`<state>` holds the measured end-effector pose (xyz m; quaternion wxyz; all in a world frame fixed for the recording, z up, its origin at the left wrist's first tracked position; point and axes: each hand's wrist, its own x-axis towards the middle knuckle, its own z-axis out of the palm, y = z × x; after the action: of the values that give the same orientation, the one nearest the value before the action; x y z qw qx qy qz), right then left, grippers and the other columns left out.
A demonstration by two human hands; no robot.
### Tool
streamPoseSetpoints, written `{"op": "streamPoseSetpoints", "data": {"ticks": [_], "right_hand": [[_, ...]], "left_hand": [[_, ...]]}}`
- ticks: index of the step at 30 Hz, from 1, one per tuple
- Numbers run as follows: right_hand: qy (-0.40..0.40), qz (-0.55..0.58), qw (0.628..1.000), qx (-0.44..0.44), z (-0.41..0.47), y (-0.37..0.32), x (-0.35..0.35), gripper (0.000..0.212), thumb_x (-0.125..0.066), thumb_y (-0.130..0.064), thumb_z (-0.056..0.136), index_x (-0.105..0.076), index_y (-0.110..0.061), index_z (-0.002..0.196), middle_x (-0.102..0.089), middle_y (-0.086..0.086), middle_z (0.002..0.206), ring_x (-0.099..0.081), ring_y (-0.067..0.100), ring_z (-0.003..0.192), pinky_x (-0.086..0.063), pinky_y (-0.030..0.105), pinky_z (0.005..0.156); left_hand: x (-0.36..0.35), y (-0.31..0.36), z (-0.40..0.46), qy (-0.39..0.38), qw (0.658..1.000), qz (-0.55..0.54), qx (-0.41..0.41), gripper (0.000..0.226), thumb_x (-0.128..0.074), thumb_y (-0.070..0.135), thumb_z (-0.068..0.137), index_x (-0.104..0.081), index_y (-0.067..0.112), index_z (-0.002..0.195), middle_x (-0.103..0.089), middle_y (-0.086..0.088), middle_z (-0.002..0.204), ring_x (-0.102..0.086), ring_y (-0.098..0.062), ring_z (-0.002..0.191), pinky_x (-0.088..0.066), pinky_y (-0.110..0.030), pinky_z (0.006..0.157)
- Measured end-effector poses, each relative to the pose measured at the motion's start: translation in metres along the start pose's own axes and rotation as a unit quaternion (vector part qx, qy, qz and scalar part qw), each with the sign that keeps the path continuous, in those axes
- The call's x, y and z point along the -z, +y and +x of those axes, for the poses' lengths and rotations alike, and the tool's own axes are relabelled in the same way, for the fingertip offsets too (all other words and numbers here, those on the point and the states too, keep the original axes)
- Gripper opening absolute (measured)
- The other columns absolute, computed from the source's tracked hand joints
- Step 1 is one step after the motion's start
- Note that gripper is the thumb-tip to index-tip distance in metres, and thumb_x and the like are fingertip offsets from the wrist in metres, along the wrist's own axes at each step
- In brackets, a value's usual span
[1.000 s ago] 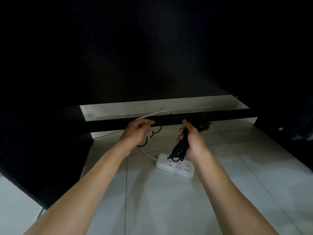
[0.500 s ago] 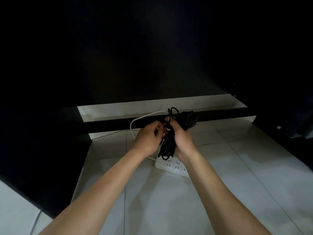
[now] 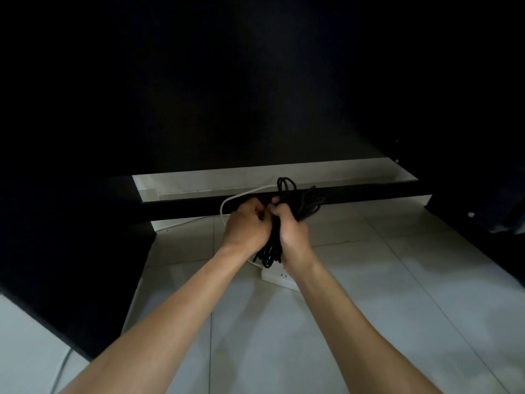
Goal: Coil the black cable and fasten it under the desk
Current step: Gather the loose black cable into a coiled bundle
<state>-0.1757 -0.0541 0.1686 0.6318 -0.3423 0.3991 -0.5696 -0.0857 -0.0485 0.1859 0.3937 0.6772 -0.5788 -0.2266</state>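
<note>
The black cable [image 3: 287,191] is bunched into a long coil of several loops, held upright between both hands under the dark desk [image 3: 255,81]. My right hand [image 3: 292,231] is closed around the coil's middle, loops sticking out above and below the fist. My left hand [image 3: 247,226] presses against the coil from the left, fingers pinched on the cable at the right hand's fingertips. What the left fingers pinch is too small to make out.
A white power strip [image 3: 274,275] lies on the pale tiled floor [image 3: 369,294] just below my hands, its white cord [image 3: 227,201] arching up to the left. A black crossbar [image 3: 369,193] runs across behind the hands. Dark desk panels close in left and right.
My hands were apart a second ago, the right holding the coil alone. They have come together, and the coil has risen a little so its top loops stand before the crossbar.
</note>
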Motion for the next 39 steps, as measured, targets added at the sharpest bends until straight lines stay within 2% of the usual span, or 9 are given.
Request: {"op": "streamPoseSetpoints", "data": {"ticks": [3,9,14,23,27,31,35,37,39], "right_hand": [[0.066,-0.031,0.997,0.014,0.005,-0.004,0.002,0.035,-0.067,-0.036,0.092,-0.065,-0.008,0.113,-0.075,0.004,0.095,-0.073,0.02,0.091,-0.059,0.036,0.086],[0.02,0.197,0.979,-0.05,0.015,-0.033,0.019,0.024,-0.057,-0.028,0.1,-0.059,-0.013,0.082,-0.062,0.001,0.069,-0.065,0.014,0.06,-0.058,0.03,0.058],[0.013,0.232,0.972,-0.037,0.024,-0.045,0.033,0.026,-0.058,-0.017,0.098,-0.051,-0.016,0.073,-0.041,-0.003,0.057,-0.041,0.01,0.046,-0.045,0.026,0.05],[-0.017,-0.042,0.998,-0.05,0.024,-0.059,0.04,0.021,-0.062,-0.011,0.095,-0.054,-0.014,0.076,-0.041,-0.003,0.049,-0.033,0.01,0.036,-0.03,0.022,0.037],[-0.022,-0.065,0.995,-0.073,0.024,-0.054,0.041,0.018,-0.064,-0.012,0.094,-0.055,-0.014,0.078,-0.043,-0.002,0.05,-0.034,0.01,0.036,-0.031,0.022,0.037],[-0.022,-0.052,0.996,-0.062,0.022,-0.05,0.034,0.023,-0.062,-0.013,0.095,-0.051,-0.014,0.075,-0.042,-0.001,0.05,-0.035,0.011,0.037,-0.032,0.023,0.038],[-0.017,-0.068,0.997,-0.037,0.017,-0.041,0.018,0.016,-0.062,-0.023,0.097,-0.06,-0.01,0.088,-0.059,0.002,0.061,-0.056,0.014,0.049,-0.048,0.027,0.047],[-0.001,-0.106,0.993,-0.043,0.014,-0.034,0.007,0.033,-0.063,-0.035,0.095,-0.064,-0.01,0.116,-0.073,0.008,0.098,-0.071,0.02,0.085,-0.059,0.035,0.076],[-0.01,-0.171,0.985,-0.03,0.01,-0.026,-0.004,0.051,-0.059,-0.046,0.094,-0.058,-0.014,0.134,-0.067,0.01,0.126,-0.064,0.023,0.114,-0.051,0.041,0.102]], "left_hand": [[-0.003,-0.004,-0.005,-0.027,0.998,-0.011,-0.056,0.018,-0.051,0.037,0.096,-0.054,0.027,0.08,-0.067,0.002,0.078,-0.065,-0.016,0.073,-0.051,-0.031,0.062],[-0.002,-0.011,-0.004,-0.126,0.978,-0.157,-0.051,0.012,-0.055,0.022,0.097,-0.065,0.017,0.103,-0.073,-0.003,0.093,-0.065,-0.01,0.082,-0.05,-0.026,0.077],[0.005,-0.026,0.002,-0.106,0.991,-0.055,-0.054,0.003,-0.057,0.024,0.096,-0.058,0.027,0.094,-0.067,0.008,0.088,-0.063,-0.013,0.085,-0.047,-0.025,0.072],[0.006,-0.035,0.006,-0.092,0.992,-0.035,-0.084,0.006,-0.062,0.024,0.092,-0.062,0.03,0.092,-0.061,0.01,0.108,-0.057,-0.003,0.104,-0.044,-0.022,0.086],[0.006,-0.029,0.006,-0.083,0.991,-0.068,-0.078,0.012,-0.061,0.019,0.092,-0.063,0.031,0.093,-0.055,0.008,0.117,-0.057,-0.006,0.101,-0.044,-0.018,0.081],[0.009,-0.024,0.002,-0.149,0.984,-0.065,-0.066,0.038,-0.045,0.007,0.095,-0.06,0.032,0.118,-0.053,0.007,0.129,-0.052,-0.007,0.114,-0.04,-0.016,0.086],[0.01,-0.002,-0.007,-0.174,0.958,-0.225,-0.031,0.029,-0.045,0.023,0.096,-0.062,0.026,0.12,-0.065,0.006,0.119,-0.057,-0.01,0.117,-0.041,-0.028,0.105],[0.008,0.009,-0.01,-0.197,0.935,-0.295,0.007,0.041,-0.049,0.05,0.09,-0.061,0.028,0.123,-0.066,0.007,0.119,-0.058,-0.009,0.116,-0.04,-0.03,0.107],[0.005,0.015,-0.013,-0.199,0.937,-0.287,0.015,0.058,-0.042,0.061,0.091,-0.045,0.032,0.141,-0.054,0.013,0.136,-0.047,-0.001,0.125,-0.03,-0.026,0.111]]}}
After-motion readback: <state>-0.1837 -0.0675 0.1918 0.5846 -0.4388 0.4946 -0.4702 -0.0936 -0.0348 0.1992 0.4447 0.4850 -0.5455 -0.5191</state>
